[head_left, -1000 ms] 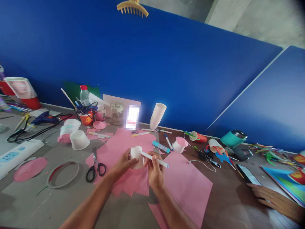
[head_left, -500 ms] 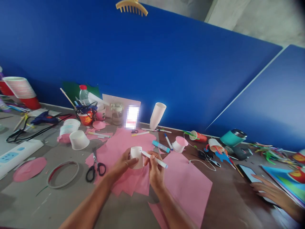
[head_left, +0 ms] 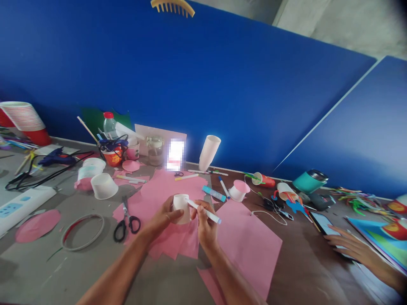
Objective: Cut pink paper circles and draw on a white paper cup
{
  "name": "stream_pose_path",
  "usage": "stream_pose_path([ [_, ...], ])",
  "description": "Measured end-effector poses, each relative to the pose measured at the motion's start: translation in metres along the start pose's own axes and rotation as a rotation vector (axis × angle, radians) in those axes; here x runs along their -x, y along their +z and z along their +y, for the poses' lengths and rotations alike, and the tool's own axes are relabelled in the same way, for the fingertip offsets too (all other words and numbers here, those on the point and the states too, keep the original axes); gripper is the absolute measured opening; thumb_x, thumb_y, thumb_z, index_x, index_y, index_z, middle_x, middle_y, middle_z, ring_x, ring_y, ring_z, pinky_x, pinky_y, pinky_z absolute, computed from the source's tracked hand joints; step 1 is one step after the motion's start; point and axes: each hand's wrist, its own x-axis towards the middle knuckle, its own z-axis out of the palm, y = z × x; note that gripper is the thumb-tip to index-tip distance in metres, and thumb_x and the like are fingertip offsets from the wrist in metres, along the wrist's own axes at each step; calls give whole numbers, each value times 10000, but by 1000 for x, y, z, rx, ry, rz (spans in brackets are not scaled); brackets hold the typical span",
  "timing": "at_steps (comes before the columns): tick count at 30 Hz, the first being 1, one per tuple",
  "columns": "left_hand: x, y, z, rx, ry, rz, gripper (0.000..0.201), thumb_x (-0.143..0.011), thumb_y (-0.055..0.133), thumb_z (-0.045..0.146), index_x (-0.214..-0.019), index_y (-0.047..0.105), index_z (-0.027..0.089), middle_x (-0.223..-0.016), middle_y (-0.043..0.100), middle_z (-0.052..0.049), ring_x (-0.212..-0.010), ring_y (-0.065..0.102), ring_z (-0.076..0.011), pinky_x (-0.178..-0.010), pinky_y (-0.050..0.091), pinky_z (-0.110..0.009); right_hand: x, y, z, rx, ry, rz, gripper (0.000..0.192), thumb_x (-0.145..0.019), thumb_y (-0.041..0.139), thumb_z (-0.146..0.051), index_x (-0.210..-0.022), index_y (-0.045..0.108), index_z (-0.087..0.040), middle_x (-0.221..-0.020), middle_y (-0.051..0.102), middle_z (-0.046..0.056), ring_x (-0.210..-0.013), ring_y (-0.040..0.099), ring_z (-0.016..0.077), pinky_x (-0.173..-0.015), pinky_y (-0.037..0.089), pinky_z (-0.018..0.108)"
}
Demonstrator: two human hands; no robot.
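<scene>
A white paper cup (head_left: 182, 207) is held over the pink paper sheets (head_left: 155, 186) by my left hand (head_left: 167, 214), whose fingers wrap round its left side. My right hand (head_left: 206, 224) grips a white marker (head_left: 206, 212) with its tip at the cup's upper right wall. Some fingers of the right hand also come close to the cup's side; whether they touch it I cannot tell. Black-handled scissors (head_left: 126, 218) lie open to the left of my hands. Right of the cup are a blue glue stick (head_left: 214, 193) and a white cup with a pink top (head_left: 239, 190).
A tape ring (head_left: 101, 226), a power strip (head_left: 27, 207) and an upturned white cup (head_left: 104, 186) stand left. Leaning at the back is a cup stack (head_left: 210, 152) near a bright phone screen (head_left: 175, 154). Another person's hand (head_left: 352, 245) rests on a phone at right.
The view has shifted slightly. My hands keep the cup and marker in nearly the same place. At right, the other person's hand and phone have moved a little leftward.
</scene>
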Motion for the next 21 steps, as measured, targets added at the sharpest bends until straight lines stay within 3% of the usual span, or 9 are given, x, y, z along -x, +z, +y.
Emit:
stream_pose_path([
  [21, -1, -2, -2, -1, -7, 8, 630, -702, 777, 355, -1259, 553, 164, -1084, 652, -82, -1022, 578, -262, -842, 452, -338, -2, 0, -2, -39, 13, -26, 278, -971, 505, -427, -946, 661, -198, -618, 602, -13, -599, 576, 158, -585, 491, 294],
])
